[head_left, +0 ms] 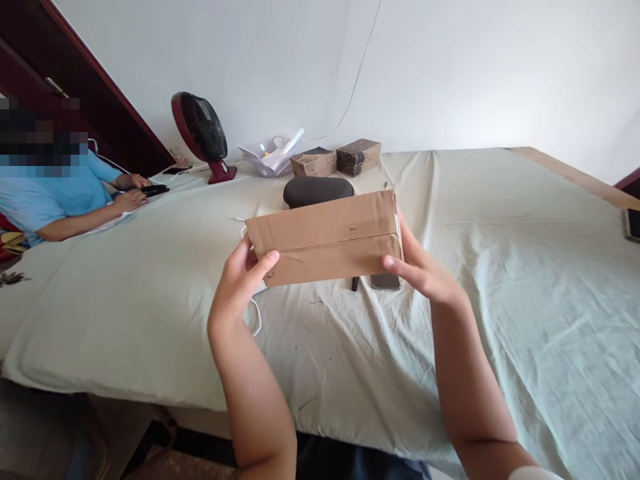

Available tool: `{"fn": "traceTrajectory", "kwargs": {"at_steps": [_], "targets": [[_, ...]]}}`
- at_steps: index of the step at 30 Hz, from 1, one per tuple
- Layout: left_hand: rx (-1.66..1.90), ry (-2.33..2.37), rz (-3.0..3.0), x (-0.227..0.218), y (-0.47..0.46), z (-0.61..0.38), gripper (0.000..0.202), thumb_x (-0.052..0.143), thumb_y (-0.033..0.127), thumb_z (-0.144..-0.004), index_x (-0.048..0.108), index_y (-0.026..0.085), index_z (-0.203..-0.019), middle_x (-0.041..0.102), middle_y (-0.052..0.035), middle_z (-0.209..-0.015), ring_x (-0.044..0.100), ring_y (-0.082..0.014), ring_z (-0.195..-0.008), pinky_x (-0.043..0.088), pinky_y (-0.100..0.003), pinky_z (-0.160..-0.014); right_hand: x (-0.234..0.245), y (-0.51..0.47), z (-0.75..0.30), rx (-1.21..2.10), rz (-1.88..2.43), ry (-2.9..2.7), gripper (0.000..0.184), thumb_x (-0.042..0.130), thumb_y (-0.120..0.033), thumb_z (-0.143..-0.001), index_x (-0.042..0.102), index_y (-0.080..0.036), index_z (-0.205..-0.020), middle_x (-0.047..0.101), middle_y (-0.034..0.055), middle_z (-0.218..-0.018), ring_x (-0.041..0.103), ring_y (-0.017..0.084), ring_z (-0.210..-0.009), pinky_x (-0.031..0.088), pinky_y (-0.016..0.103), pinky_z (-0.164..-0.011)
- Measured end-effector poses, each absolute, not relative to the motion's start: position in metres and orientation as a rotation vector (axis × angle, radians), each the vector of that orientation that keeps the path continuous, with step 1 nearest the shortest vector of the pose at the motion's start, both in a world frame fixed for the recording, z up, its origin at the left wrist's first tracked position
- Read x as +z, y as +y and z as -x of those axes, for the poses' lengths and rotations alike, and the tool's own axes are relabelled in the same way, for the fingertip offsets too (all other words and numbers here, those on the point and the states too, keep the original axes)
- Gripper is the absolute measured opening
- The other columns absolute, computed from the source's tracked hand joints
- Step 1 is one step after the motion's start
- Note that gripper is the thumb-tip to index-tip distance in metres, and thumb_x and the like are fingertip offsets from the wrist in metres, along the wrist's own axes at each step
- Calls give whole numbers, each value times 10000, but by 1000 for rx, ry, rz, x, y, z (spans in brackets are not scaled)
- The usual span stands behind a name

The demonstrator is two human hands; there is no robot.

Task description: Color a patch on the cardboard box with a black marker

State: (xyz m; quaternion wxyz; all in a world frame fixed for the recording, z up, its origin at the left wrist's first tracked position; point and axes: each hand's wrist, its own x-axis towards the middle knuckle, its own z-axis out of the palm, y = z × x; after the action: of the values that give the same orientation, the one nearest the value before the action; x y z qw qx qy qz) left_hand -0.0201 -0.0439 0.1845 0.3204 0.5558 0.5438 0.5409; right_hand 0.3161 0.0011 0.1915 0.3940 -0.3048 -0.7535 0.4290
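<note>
**Two hands, one cardboard box**

From the bottom centre of the frame rise the left hand (245, 280) and right hand (423, 270). Their fingers (265, 261) are clamped on the ends of one cardboard box (327, 237), held mid-frame above the counter (500, 267). Behind it lie one dark case (318, 190) and two small boxes (313, 162). One fan (203, 130) stands at upper left.

1. A wrinkled pale green sheet (500, 267) covered the tabletop (565, 172).
2. Along the far edge stood a red fan (203, 133), a white bag (270, 157) and two small boxes (313, 162).
3. Nearer lay a black case (318, 190), a dark phone (385, 281), a pen (355, 283) and a white cable (257, 317).
</note>
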Motion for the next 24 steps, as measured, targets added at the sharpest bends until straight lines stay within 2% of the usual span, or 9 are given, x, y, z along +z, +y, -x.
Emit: {"fn": "traceTrajectory", "kwargs": {"at_steps": [3, 6, 9, 12, 17, 19, 22, 24], "targets": [[1348, 1446, -1524, 186, -37, 23, 1016, 909, 436, -820, 406, 328, -1696, 750, -92, -1349, 751, -315, -1195, 668, -416, -924, 189, 5, -316, 1043, 849, -1835, 1141, 746, -668, -938, 27, -405, -1783, 32, -65, -1866, 27, 362, -1733, 139, 597, -1401], [1363, 1437, -1583, 190, -27, 24, 1058, 955, 381, -765, 431, 374, -1684, 723, -92, -1428, 758, -340, -1190, 696, -444, -868, 184, 11, -311, 995, 863, -1777, 1172, 763, -695, -913, 42, -389, -1785, 70, -38, -1866, 45, 353, -1734, 114, 605, -1404], [1406, 1394, -1602, 195, -24, 21, 1024, 978, 357, -737, 495, 386, -1640, 692, -70, -1476, 729, -371, -1253, 711, -468, -865, 179, 13, -306, 959, 826, -1702, 1007, 629, -762, -976, 140, -390, -1774, 126, -40, -1859, 91, 316, -1733, 109, 578, -1416], [1437, 1349, -1588, 200, -29, 17, 992, 981, 333, -740, 516, 397, -1614, 653, -40, -1519, 682, -398, -1329, 720, -505, -896, 175, 14, -301, 922, 790, -1618, 800, 484, -776, -1035, 287, -410, -1720, 232, -49, -1830, 178, 303, -1717, 177, 568, -1414], [1417, 1372, -1565, 205, -39, 15, 993, 970, 302, -756, 494, 411, -1620, 661, -37, -1504, 674, -389, -1331, 705, -543, -943, 169, 17, -295, 864, 757, -1542, 611, 477, -691, -1053, 415, -446, -1610, 368, -60, -1762, 328, 329, -1656, 312, 600, -1364], [1429, 1376, -1567, 204, -42, 18, 1012, 973, 309, -750, 484, 409, -1631, 674, -37, -1478, 686, -377, -1312, 696, -531, -958, 168, 18, -293, 855, 747, -1535, 644, 497, -700, -1018, 413, -445, -1604, 384, -61, -1753, 332, 341, -1652, 338, 600, -1348], [1421, 1299, -1569, 202, -45, 24, 1112, 1002, 358, -712, 438, 426, -1668, 664, -47, -1514, 698, -361, -1314, 674, -500, -1015, 167, 20, -291, 851, 740, -1501, 819, 512, -771, -935, 338, -434, -1661, 312, -62, -1798, 256, 358, -1684, 323, 606, -1349], [1442, 1174, -1533, 199, -46, 26, 1117, 973, 500, -747, 388, 430, -1696, 615, -61, -1597, 648, -382, -1401, 641, -516, -1080, 166, 18, -291, 843, 708, -1487, 962, 532, -821, -885, 247, -425, -1713, 237, -59, -1830, 168, 365, -1712, 265, 620, -1370]]}}
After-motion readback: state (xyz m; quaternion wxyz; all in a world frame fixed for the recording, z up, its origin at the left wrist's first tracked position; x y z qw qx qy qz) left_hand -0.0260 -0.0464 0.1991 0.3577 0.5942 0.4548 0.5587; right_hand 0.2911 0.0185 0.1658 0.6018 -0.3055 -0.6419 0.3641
